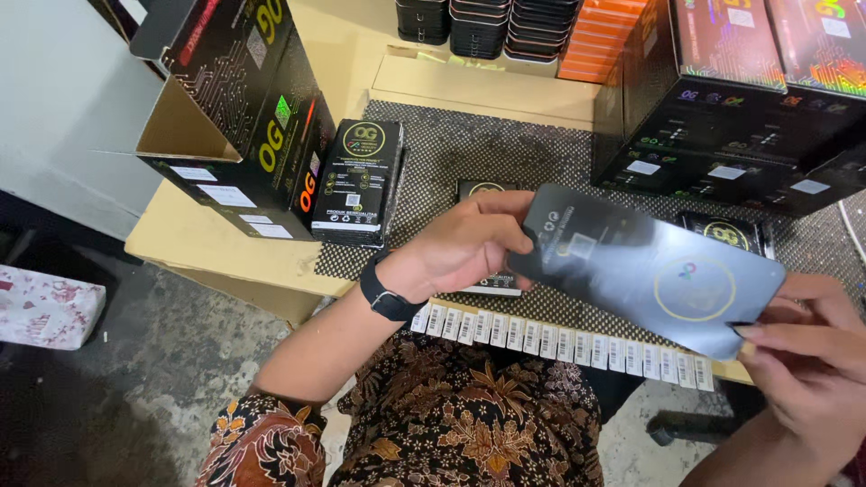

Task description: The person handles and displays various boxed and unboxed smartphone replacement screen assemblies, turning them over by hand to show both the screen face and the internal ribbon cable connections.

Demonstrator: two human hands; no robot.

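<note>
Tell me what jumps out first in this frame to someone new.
The glossy black flat packet at centre right, held at its two ends by the left hand and right hand. Below it, a strip of white barcode labels lines the table's near edge. At upper left, an opened black carton stands on the wooden table.

Boxed in around the mat
We see bare black checkered mat (505, 153) mid-way; open black carton (244, 117) left of it, stacked black boxes (722, 108) right.

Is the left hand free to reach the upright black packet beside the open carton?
Probably not yet: the left hand grips the flat black sleeve. The path to the upright packet looks unobstructed.
</note>
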